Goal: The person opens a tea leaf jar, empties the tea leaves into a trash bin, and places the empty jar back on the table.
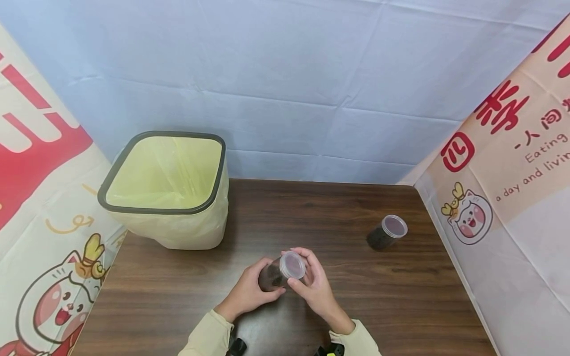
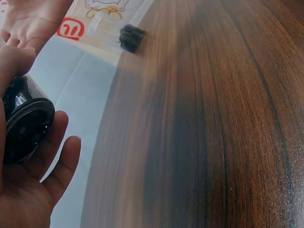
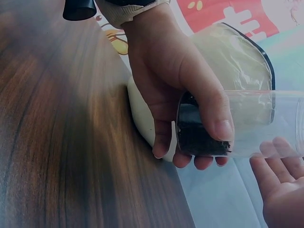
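Observation:
A clear plastic jar [image 1: 272, 275] with a translucent lid [image 1: 293, 265] is held tilted over the table, its lid end up and to the right. Dark, dry, flaky contents [image 3: 202, 138] sit in its lower end, and its base [image 2: 28, 128] looks black. My left hand [image 1: 250, 291] grips the lower part, thumb on one side and fingers round the other. At the lid end, my right hand [image 1: 315, 287] holds the jar between its thumb and fingers. A second similar jar [image 1: 381, 237], lidded and part filled with dark flakes, stands on the right of the table.
A pale bin [image 1: 196, 232] with a dark rim and a plastic liner stands at the table's back left. The brown wooden table [image 1: 356, 296] meets a light blue cloth [image 1: 285, 123] behind. Printed cloths hang at both sides.

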### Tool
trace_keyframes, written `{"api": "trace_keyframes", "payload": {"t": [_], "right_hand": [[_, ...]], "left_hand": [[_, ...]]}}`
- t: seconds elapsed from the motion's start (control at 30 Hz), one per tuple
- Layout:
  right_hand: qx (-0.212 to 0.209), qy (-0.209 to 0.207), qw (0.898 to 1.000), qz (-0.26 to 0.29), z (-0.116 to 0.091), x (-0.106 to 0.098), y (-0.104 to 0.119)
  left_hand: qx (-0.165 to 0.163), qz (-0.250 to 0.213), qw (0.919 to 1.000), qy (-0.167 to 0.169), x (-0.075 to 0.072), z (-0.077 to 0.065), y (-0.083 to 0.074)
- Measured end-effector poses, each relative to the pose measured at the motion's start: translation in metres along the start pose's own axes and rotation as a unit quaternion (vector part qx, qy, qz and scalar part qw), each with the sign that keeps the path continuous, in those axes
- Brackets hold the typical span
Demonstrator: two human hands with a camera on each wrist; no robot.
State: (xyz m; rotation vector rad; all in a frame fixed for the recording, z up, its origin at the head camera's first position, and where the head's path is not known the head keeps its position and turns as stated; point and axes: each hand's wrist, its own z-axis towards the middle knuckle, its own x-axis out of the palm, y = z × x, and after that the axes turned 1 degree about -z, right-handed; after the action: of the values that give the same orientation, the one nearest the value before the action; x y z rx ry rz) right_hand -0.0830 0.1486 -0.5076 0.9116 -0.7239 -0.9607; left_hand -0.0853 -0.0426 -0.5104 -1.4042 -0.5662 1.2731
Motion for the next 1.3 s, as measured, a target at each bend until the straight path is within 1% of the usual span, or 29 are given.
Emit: {"api": "trace_keyframes", "payload": {"t": [0.1, 0.27, 0.37, 0.5, 0.57, 0.73, 0.9, 1.03, 1.13, 1.3], "right_hand": [[-0.003, 0.003, 1.000, 0.001, 0.000, 0.000, 0.000], [-0.004, 0.004, 1.000, 0.008, 0.000, 0.000, 0.000], [-0.006, 0.004, 1.000, 0.008, 0.000, 0.000, 0.000], [-0.007, 0.004, 1.000, 0.010, 0.000, 0.000, -0.001], [-0.007, 0.003, 1.000, 0.013, -0.001, 0.000, -0.001], [-0.010, 0.002, 1.000, 0.022, -0.001, -0.001, -0.001], [-0.017, 0.005, 1.000, 0.019, 0.000, -0.001, -0.001], [-0.014, 0.008, 1.000, 0.014, 0.000, -0.001, 0.000], [-0.008, 0.012, 1.000, 0.012, 0.000, -0.001, 0.001], [-0.006, 0.014, 1.000, 0.019, 0.000, -0.001, 0.000]], "left_hand": [[0.003, 0.001, 1.0000, 0.001, 0.000, 0.000, 0.000], [-0.003, -0.001, 1.0000, 0.003, 0.000, 0.000, 0.000], [-0.007, 0.002, 1.0000, 0.003, 0.005, 0.000, 0.014], [-0.005, 0.005, 1.0000, 0.003, 0.012, 0.001, 0.037], [0.005, 0.007, 0.9999, 0.006, 0.012, 0.001, 0.041], [0.023, 0.011, 0.9997, 0.006, 0.011, 0.002, 0.042], [0.019, 0.013, 0.9997, 0.006, 0.011, 0.002, 0.042], [0.016, 0.014, 0.9997, 0.009, 0.011, 0.002, 0.043], [0.010, 0.006, 0.9999, 0.008, 0.011, 0.002, 0.043], [0.008, -0.013, 0.9999, -0.004, 0.012, 0.001, 0.042]]}}
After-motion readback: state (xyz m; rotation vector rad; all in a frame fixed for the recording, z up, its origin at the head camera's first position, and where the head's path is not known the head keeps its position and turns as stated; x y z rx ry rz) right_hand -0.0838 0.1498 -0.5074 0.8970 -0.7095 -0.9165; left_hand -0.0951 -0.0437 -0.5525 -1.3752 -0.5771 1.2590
